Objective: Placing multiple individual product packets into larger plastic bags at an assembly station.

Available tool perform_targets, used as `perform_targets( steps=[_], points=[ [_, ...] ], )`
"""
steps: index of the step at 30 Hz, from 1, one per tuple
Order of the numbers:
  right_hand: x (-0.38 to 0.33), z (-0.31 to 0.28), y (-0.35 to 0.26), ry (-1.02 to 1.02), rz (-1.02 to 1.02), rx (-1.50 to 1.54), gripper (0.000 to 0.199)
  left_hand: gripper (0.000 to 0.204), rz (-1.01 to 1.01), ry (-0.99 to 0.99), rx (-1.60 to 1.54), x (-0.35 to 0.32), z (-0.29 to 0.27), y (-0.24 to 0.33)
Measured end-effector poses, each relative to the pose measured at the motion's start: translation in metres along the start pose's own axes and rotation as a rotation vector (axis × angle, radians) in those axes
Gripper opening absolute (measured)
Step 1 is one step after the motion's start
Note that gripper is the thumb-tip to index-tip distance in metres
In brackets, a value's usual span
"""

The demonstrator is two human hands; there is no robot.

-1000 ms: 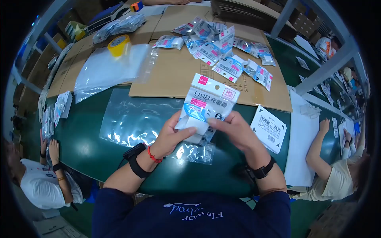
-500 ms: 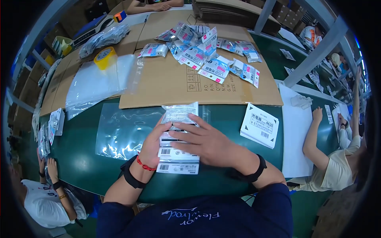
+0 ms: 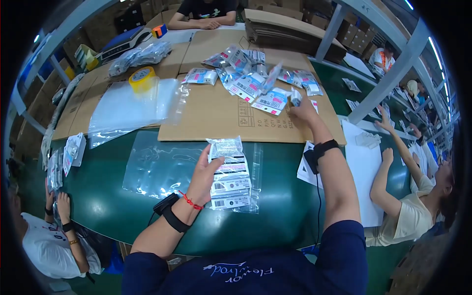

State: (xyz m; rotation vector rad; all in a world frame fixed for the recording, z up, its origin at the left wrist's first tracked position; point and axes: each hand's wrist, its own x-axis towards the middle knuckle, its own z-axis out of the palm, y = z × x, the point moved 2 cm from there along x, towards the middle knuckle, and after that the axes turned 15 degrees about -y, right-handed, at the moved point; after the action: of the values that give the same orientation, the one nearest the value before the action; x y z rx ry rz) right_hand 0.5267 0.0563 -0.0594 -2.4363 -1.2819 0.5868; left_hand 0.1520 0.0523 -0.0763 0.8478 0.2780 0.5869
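My left hand grips a row of overlapping charger packets, their printed backs facing up, with the thumb across them. They lie over a clear plastic bag on the green table. Farther off, at the right end of a loose heap of blue, white and pink charger packets, my right hand closes on a charger packet. The hand mostly hides that packet. One packet in the heap is blurred and tilted.
A cardboard sheet lies under the heap. Clear bags and a yellow tape roll sit to the left. My right forearm partly covers white printed labels. Co-workers are on both sides and across the table; a metal post slants at right.
My right hand has left the packets in front of me and reached forward right to the heap. The left hand keeps hold of its packets. The view has shifted slightly.
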Motion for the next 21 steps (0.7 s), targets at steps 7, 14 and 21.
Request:
perform_targets(
  steps=[7,14,21],
  points=[
    [0.020,0.001,0.015,0.201,0.033,0.015,0.062,0.053,0.003,0.010,-0.040,-0.002,0.005,0.002],
    [-0.079,-0.020,-0.036,0.348,-0.181,1.008,0.048,0.054,0.002,-0.066,-0.051,-0.005,0.011,0.011],
    [-0.211,0.022,-0.110,0.214,-0.810,0.413,0.054,0.053,0.039,-0.145,-0.184,-0.004,0.017,0.026]
  ],
)
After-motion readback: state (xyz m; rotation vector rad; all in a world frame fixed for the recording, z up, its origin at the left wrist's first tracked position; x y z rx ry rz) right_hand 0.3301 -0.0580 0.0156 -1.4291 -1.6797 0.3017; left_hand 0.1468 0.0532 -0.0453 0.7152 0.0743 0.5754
